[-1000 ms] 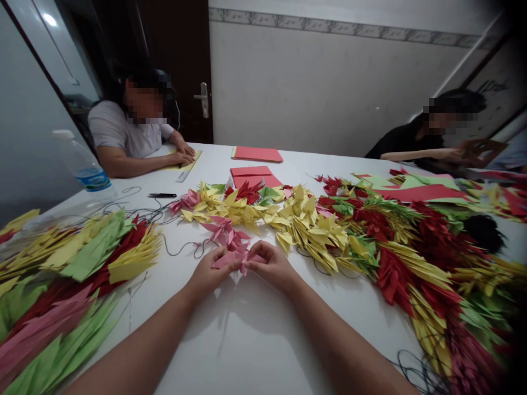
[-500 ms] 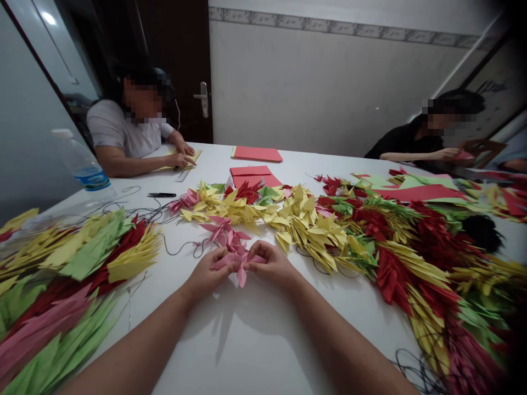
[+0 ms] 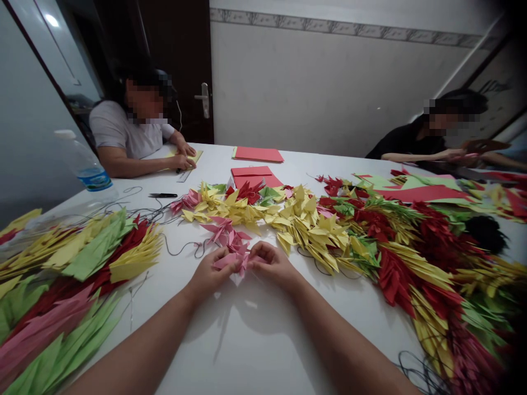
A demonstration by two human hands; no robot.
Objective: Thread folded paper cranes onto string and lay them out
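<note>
Both the left hand (image 3: pixel 211 270) and the right hand (image 3: pixel 272 266) grasp a pink folded-paper piece (image 3: pixel 234 261) at lower centre of the frame, curled closely around it just above the white table (image 3: pixel 263 351). More pink paper folds (image 3: pixel 225 233) lie just beyond — black thread (image 3: pixel 180 253) loops to their left, and yellow paper folds (image 3: pixel 307 233) pile to their right.

Nothing legible. Blue label (image 3: pixel 95 179) on plastic water bottle (image 3: pixel 82 159) too small to read; dark brush strokes (image 3: pixel 492 86) on wall hanging (image 3: pixel 500 109) blurred.
</note>
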